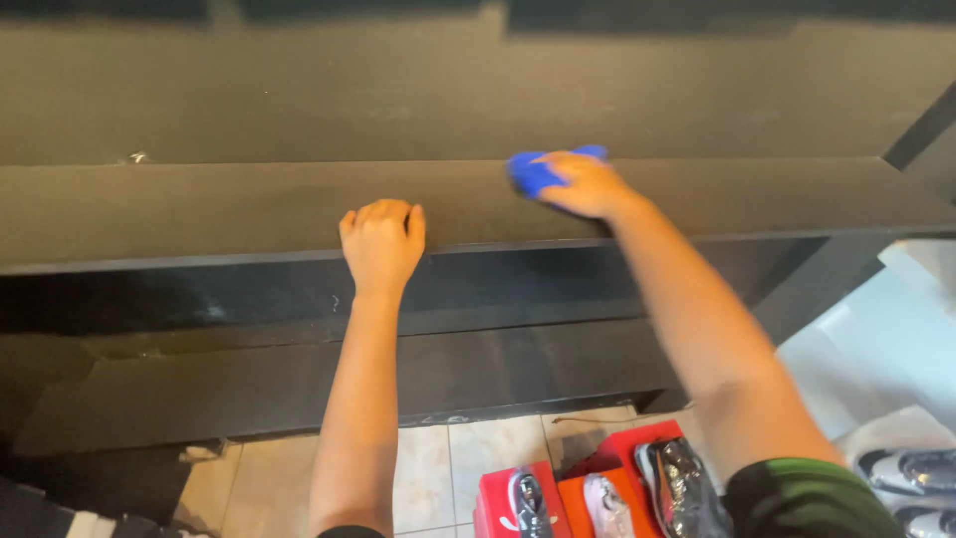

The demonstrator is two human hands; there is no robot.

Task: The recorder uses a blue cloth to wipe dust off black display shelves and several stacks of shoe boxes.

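Right hand (590,185) on upper black shelf (199,204), fingers clamped on blue cloth (533,172), pressing it flat against dusty surface. Left hand (381,242) at shelf front edge, fingers curled together over lip, holding nothing, likely bracing body. Lower shelf (249,384) below. On tiled floor (438,468): 2 red shoe boxes (490,503), shoes (677,483) inside.

My right hand (590,185) covers most of the blue cloth (531,173). Left fingers (383,212) curl over the shelf (199,214) edge, tips hidden. Shoes in red boxes (597,488) cut off at bottom edge.
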